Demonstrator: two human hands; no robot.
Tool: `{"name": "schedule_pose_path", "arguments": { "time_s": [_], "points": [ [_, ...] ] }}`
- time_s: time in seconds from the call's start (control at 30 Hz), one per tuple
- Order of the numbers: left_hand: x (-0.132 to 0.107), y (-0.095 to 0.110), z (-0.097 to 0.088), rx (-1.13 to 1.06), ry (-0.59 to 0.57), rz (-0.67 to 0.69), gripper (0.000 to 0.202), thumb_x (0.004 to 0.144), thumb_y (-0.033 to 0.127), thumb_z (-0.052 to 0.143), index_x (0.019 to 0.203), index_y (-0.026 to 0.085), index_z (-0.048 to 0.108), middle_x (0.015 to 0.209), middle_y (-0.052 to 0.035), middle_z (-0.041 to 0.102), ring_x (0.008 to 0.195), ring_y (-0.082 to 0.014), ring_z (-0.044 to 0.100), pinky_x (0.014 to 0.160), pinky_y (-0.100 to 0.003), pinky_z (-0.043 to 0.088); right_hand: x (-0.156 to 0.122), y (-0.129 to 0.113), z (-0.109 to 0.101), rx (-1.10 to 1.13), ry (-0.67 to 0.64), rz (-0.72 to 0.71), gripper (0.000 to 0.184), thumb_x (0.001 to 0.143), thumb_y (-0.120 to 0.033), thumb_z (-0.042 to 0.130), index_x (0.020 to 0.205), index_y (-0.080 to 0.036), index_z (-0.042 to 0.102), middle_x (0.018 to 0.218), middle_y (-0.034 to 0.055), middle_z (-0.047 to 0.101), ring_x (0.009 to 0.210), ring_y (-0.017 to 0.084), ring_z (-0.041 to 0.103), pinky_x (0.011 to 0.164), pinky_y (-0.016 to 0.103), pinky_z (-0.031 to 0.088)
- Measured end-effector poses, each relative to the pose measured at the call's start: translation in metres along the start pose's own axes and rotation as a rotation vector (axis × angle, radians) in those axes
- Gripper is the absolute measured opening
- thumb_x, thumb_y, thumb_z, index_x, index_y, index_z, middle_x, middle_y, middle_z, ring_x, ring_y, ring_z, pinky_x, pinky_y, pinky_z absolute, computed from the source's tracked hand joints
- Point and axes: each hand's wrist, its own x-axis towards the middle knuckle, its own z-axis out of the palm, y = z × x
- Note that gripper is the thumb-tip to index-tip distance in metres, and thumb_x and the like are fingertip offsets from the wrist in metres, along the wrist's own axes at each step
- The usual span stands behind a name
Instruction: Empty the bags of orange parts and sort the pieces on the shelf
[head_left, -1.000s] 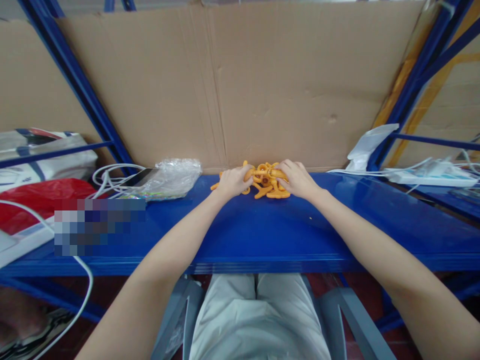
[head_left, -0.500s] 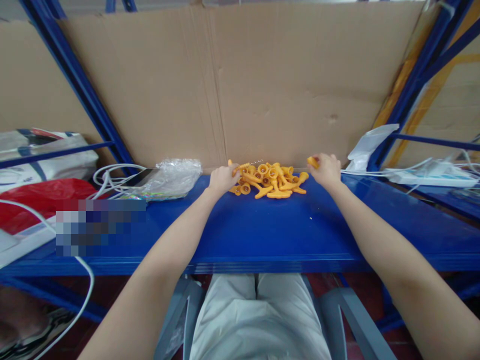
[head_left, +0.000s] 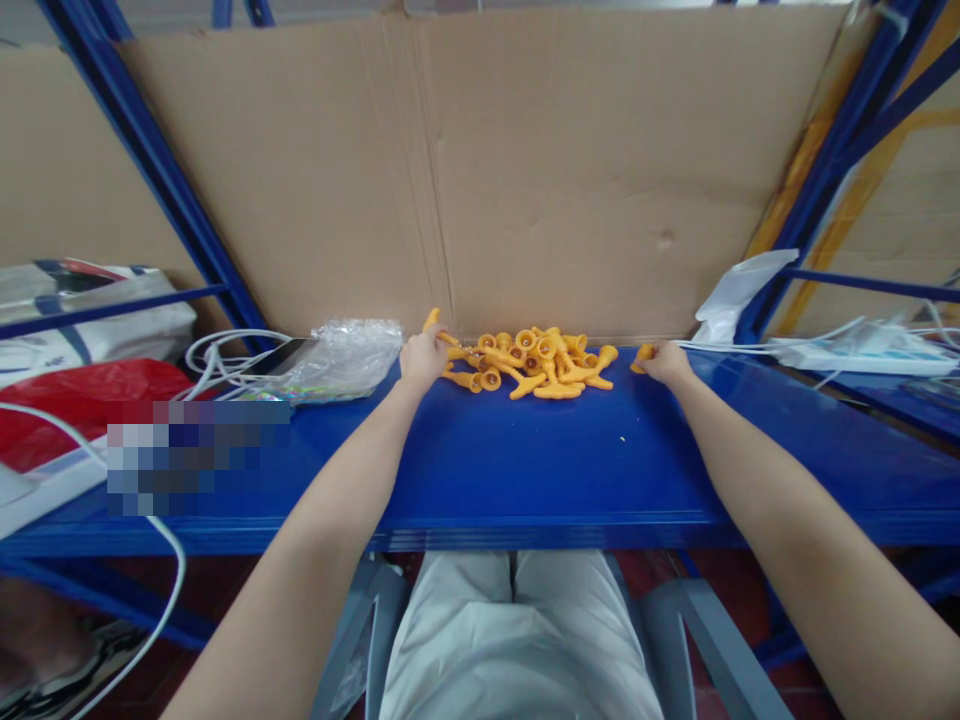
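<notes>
A pile of yellow-orange, horn-shaped plastic pieces (head_left: 551, 362) with round cupped ends lies on the blue table (head_left: 525, 460), against the cardboard at the back. At the pile's left end, my left hand (head_left: 424, 358) is closed on one yellow piece (head_left: 431, 319), whose tip sticks up above the fingers. A thin chain-like strand seems to run from this hand to the pile. To the right of the pile and apart from it, my right hand (head_left: 666, 364) grips another yellow piece (head_left: 643, 357) by the fingertips. My fingers partly hide both held pieces.
A clear plastic bag (head_left: 352, 355) and white cables (head_left: 225, 350) lie to the left, beside a red bag (head_left: 97, 405). A tall cardboard sheet (head_left: 562, 180) backs the table. On the right are a white packet (head_left: 739, 295) and a white power strip (head_left: 862, 352).
My left hand has moved left with its yellow piece, partly away from the pile. My right hand has shifted right and lower, still gripping its piece.
</notes>
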Motion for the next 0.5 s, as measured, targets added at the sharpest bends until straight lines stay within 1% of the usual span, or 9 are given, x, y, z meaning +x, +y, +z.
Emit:
{"name": "schedule_pose_path", "arguments": {
  "time_s": [0.07,0.13,0.23,0.3,0.33,0.43,0.5],
  "points": [
    [0.004,-0.005,0.002,-0.09,0.041,-0.023,0.043,0.089,0.014,0.047,0.123,0.021,0.071,0.11,-0.0123,0.076,0.103,-0.0245,0.071,0.086,-0.031,0.053,0.006,0.001,0.004,-0.006,0.01,-0.012,0.007,0.074,-0.018,0.074,0.076,-0.017,0.067,0.088,0.0158,0.075,0.098,0.035,0.072,0.079,0.038,0.056],
    [0.008,-0.009,0.004,-0.203,0.075,-0.051,0.044,0.087,0.011,0.044,0.119,0.019,0.073,0.109,-0.0114,0.076,0.1,-0.0224,0.071,0.084,-0.029,0.054,0.014,0.002,0.007,-0.008,0.008,-0.035,0.01,0.072,-0.019,0.076,0.073,-0.019,0.066,0.086,0.014,0.075,0.097,0.034,0.072,0.078,0.038,0.056],
    [0.014,-0.014,0.005,-0.447,0.07,-0.162,0.046,0.081,0.008,0.046,0.118,0.017,0.07,0.1,-0.0089,0.074,0.08,-0.0164,0.069,0.069,-0.024,0.055,0.028,0.003,0.009,-0.003,-0.024,-0.074,0.014,0.071,-0.018,0.078,0.069,-0.019,0.064,0.081,0.0107,0.074,0.093,0.031,0.073,0.077,0.036,0.056],
    [0.017,-0.016,0.005,-0.634,0.024,-0.253,0.047,0.078,0.007,0.048,0.119,0.018,0.068,0.093,-0.0064,0.072,0.066,-0.0114,0.065,0.061,-0.021,0.054,0.038,0.002,0.01,0.015,-0.05,-0.075,0.016,0.068,-0.015,0.078,0.065,-0.019,0.063,0.077,0.0093,0.073,0.09,0.03,0.073,0.076,0.036,0.056],
    [0.018,-0.017,0.004,-0.721,-0.009,-0.291,0.047,0.078,0.008,0.05,0.12,0.019,0.068,0.091,-0.0054,0.07,0.062,-0.01,0.064,0.059,-0.021,0.055,0.043,0.0,0.011,0.028,-0.056,-0.068,0.016,0.067,-0.013,0.077,0.064,-0.019,0.063,0.076,0.009,0.072,0.089,0.03,0.073,0.075,0.036,0.056],
    [0.02,-0.021,0.002,-0.912,-0.116,-0.398,0.039,0.083,0.014,0.052,0.116,0.021,0.07,0.085,-0.0041,0.068,0.062,-0.0114,0.066,0.065,-0.027,0.06,0.054,-0.006,0.018,0.08,-0.057,-0.052,0.013,0.068,-0.011,0.075,0.064,-0.019,0.065,0.074,0.009,0.072,0.09,0.03,0.073,0.075,0.035,0.057],
    [0.022,-0.023,0.002,-0.955,-0.157,-0.463,0.033,0.086,0.019,0.053,0.114,0.021,0.071,0.083,-0.0041,0.067,0.063,-0.0135,0.068,0.068,-0.031,0.061,0.058,-0.012,0.026,0.12,-0.045,-0.043,0.008,0.073,-0.012,0.071,0.07,-0.019,0.069,0.074,0.0084,0.073,0.089,0.029,0.074,0.074,0.034,0.057]
  ]
}}
